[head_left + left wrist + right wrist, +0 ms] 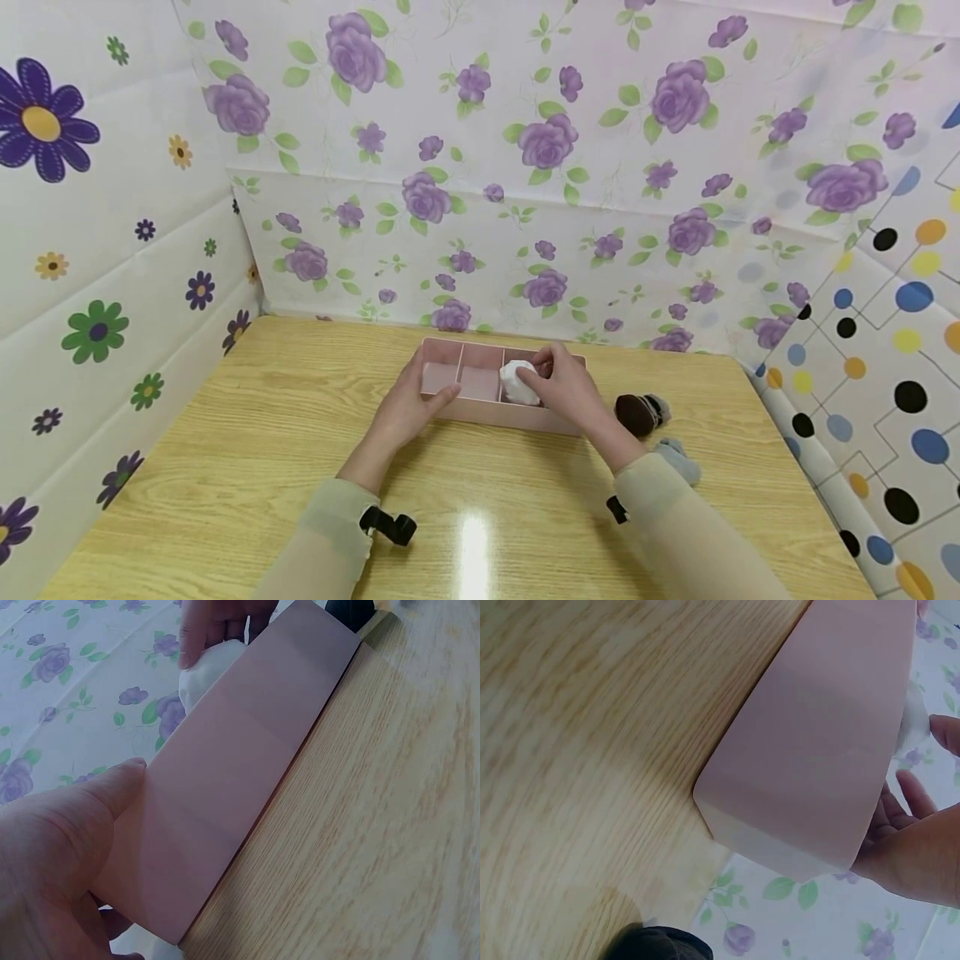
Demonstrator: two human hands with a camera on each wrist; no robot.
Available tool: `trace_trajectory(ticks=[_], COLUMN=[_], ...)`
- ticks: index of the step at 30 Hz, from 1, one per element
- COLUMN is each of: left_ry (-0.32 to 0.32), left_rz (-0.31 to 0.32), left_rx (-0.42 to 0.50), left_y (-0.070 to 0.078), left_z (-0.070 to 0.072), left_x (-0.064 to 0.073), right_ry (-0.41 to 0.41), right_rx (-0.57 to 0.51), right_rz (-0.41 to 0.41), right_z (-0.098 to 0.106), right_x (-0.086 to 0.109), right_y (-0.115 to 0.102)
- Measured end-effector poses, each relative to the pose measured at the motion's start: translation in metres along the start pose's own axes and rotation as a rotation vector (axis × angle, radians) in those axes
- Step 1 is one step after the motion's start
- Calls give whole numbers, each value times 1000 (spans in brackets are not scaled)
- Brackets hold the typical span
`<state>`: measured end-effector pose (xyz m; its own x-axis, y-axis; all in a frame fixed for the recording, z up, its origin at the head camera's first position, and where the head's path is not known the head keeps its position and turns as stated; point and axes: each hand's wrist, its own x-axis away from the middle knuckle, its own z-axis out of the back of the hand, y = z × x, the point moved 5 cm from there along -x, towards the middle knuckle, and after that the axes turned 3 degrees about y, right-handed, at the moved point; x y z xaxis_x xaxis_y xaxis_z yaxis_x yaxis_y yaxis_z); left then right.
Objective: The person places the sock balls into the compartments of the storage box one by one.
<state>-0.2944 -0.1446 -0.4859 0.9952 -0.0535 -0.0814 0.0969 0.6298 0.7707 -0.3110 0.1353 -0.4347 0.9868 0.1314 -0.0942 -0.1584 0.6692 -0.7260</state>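
On the wooden surface, a divided pink box has its left end gripped by the left hand. The right hand pinches a white bundle at the box's right-hand part, showing above the rim. I'd call this placing; the next move wants it lowered, then released.

We're looking at a light wood-grain table, a bright streak of light gleaming on its near half. Up by the far edge we have a pink divided box, and off to its right a dark brown bundle, with a grey bundle just nearer us.
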Motion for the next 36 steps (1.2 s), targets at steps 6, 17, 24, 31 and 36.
trace_trajectory(ticks=[6,17,24,31,36], left_ry=[0,-4,-6,0,-1], left_rz=[-2,4,-7,-9,-9], left_rx=[9,17,15,23,22], left_y=[0,0,2,1,1], left_z=[0,0,0,1,1], left_x=[0,1,1,1,1], right_ry=[14,83,77,81,84], right_rx=[15,92,95,82,81], right_rz=[42,67,75,67,80], right_z=[4,5,9,21,32], right_x=[3,-3,1,7,16], right_y=[-3,0,0,1,3])
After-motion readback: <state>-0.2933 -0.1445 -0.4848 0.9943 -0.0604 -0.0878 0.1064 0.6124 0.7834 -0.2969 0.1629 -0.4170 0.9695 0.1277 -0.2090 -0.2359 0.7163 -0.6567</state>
